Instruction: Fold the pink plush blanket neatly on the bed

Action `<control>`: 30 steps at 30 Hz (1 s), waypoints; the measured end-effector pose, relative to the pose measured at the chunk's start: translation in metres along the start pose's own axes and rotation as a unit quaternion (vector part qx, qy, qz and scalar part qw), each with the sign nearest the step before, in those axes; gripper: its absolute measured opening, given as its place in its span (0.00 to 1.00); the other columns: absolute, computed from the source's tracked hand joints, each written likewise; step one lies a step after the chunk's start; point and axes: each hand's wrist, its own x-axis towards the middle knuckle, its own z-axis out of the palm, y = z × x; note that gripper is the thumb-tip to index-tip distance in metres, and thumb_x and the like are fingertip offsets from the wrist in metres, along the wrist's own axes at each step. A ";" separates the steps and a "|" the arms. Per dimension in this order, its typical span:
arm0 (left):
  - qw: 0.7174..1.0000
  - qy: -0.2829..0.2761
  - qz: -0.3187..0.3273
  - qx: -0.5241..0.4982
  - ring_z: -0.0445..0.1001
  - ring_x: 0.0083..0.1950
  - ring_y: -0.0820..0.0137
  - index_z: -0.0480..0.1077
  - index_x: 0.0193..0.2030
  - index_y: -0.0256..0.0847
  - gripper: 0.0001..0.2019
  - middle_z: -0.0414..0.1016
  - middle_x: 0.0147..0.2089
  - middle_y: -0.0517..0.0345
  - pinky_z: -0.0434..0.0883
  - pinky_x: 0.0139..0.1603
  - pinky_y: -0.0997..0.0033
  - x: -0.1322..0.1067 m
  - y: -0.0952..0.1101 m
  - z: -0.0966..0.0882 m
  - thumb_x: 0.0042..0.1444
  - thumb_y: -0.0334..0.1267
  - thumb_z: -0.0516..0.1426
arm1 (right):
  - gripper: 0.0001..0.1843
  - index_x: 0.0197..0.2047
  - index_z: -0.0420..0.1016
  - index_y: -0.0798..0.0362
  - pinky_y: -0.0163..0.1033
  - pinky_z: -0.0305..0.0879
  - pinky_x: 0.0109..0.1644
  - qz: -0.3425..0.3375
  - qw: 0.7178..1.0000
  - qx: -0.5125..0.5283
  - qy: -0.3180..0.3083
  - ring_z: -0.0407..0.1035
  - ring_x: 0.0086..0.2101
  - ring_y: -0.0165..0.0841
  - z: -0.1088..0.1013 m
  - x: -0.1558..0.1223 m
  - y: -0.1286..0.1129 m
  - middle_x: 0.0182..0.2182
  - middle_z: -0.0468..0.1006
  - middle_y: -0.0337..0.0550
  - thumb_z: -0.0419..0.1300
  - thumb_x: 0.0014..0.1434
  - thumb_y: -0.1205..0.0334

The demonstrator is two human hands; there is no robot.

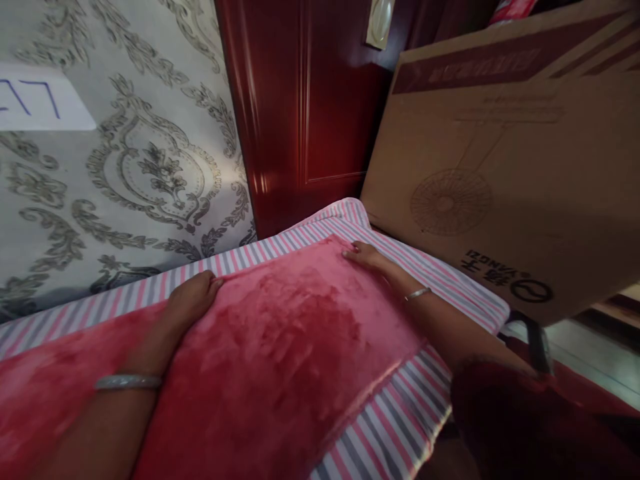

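Observation:
A red plush cloth [280, 347] with darker brushed patches lies spread over a pink, grey and white striped cloth [385, 427]. At the red cloth's far edge, my left hand [195, 293] has its fingers closed on the fabric. Near the far right corner, my right hand [367, 256] pinches the same cloth between thumb and fingers. Both wrists wear a silver bangle. The near left part of the red cloth runs out of view under my left forearm.
Patterned wallpaper [165, 153] with a white numbered paper [45, 100] rises behind on the left. A dark red door [325, 100] with a handle plate [380, 23] stands at the back. A large cardboard box [530, 160] leans close on the right.

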 end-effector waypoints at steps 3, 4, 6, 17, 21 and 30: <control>1.000 0.004 0.007 0.008 0.79 0.47 0.52 0.72 0.45 0.38 0.20 0.81 0.45 0.38 0.69 0.42 0.61 -0.001 0.002 0.000 0.68 0.48 0.43 | 0.23 0.57 0.76 0.54 0.39 0.70 0.44 0.030 1.000 0.003 0.004 0.78 0.46 0.43 -0.007 -0.051 0.026 0.50 0.82 0.55 0.63 0.64 0.50; 1.000 0.008 0.007 0.011 0.79 0.47 0.51 0.72 0.46 0.38 0.20 0.81 0.46 0.37 0.69 0.42 0.60 -0.002 0.003 -0.001 0.68 0.48 0.43 | 0.20 0.55 0.76 0.53 0.38 0.69 0.42 0.040 0.999 0.008 0.013 0.78 0.44 0.42 -0.008 -0.068 0.036 0.47 0.83 0.53 0.62 0.65 0.51; 1.000 0.015 0.002 0.021 0.79 0.49 0.50 0.72 0.48 0.37 0.21 0.81 0.48 0.36 0.70 0.43 0.60 -0.004 0.007 -0.003 0.68 0.47 0.44 | 0.17 0.52 0.77 0.51 0.37 0.67 0.38 0.058 0.998 0.016 0.032 0.78 0.39 0.40 -0.011 -0.099 0.054 0.41 0.84 0.48 0.61 0.65 0.52; 0.972 0.036 0.215 0.091 0.60 0.73 0.42 0.58 0.72 0.31 0.28 0.61 0.72 0.29 0.57 0.69 0.39 -0.070 0.090 -0.022 0.71 0.45 0.47 | 0.20 0.56 0.74 0.54 0.41 0.65 0.43 0.088 0.992 -0.088 0.035 0.76 0.46 0.46 -0.026 -0.153 0.061 0.48 0.82 0.56 0.61 0.67 0.50; 0.909 -0.018 0.414 0.033 0.46 0.80 0.49 0.57 0.75 0.47 0.29 0.52 0.79 0.47 0.39 0.77 0.40 -0.139 0.129 0.003 0.70 0.52 0.49 | 0.21 0.60 0.72 0.52 0.42 0.65 0.46 0.029 0.993 -0.102 0.060 0.75 0.49 0.47 -0.022 -0.161 0.065 0.49 0.82 0.56 0.59 0.69 0.51; 0.885 -0.071 0.460 -0.014 0.41 0.81 0.56 0.51 0.78 0.50 0.30 0.45 0.81 0.54 0.39 0.78 0.45 -0.169 0.135 0.036 0.73 0.53 0.42 | 0.23 0.57 0.78 0.50 0.42 0.66 0.46 0.040 0.990 -0.078 0.106 0.75 0.48 0.47 -0.019 -0.162 0.082 0.47 0.83 0.51 0.59 0.66 0.46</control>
